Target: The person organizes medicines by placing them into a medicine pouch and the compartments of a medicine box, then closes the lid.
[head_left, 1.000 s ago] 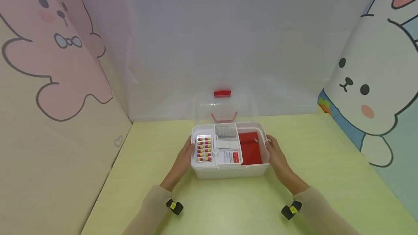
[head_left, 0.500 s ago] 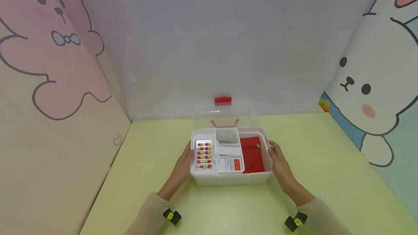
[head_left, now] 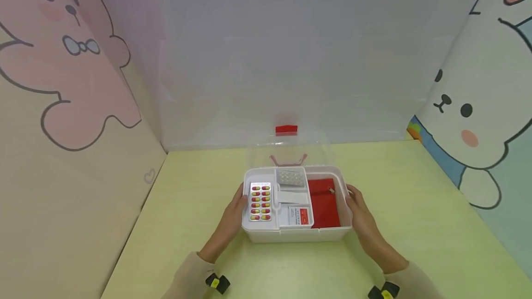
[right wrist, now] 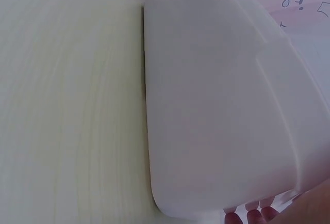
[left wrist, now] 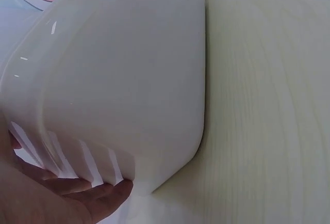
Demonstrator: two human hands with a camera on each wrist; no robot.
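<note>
A white plastic medicine box (head_left: 297, 236) stands on the table with its clear lid (head_left: 257, 153) swung back. My left hand (head_left: 230, 218) holds its left end, thumb at the rim; in the left wrist view the fingers (left wrist: 111, 198) lie against the box wall. At the opposite end my right hand (head_left: 366, 225) grips the box, its fingertips (right wrist: 255, 216) partly showing in the right wrist view. Inside are a blister pack of red-and-yellow capsules (head_left: 260, 202), a pale blister pack (head_left: 291, 178), a white-and-red packet (head_left: 298, 216) and a red zip pouch (head_left: 326, 206).
The light wood-look table (head_left: 415, 206) reaches back to a pale sheet wall (head_left: 266, 59). Side panels with a cartoon bear (head_left: 83, 82) and a rabbit (head_left: 482, 105) stand left and right. A red latch (head_left: 286, 129) tops the lid.
The box, with both hands on it, has come toward me across the table. Its lid has followed. Both hands keep their hold.
</note>
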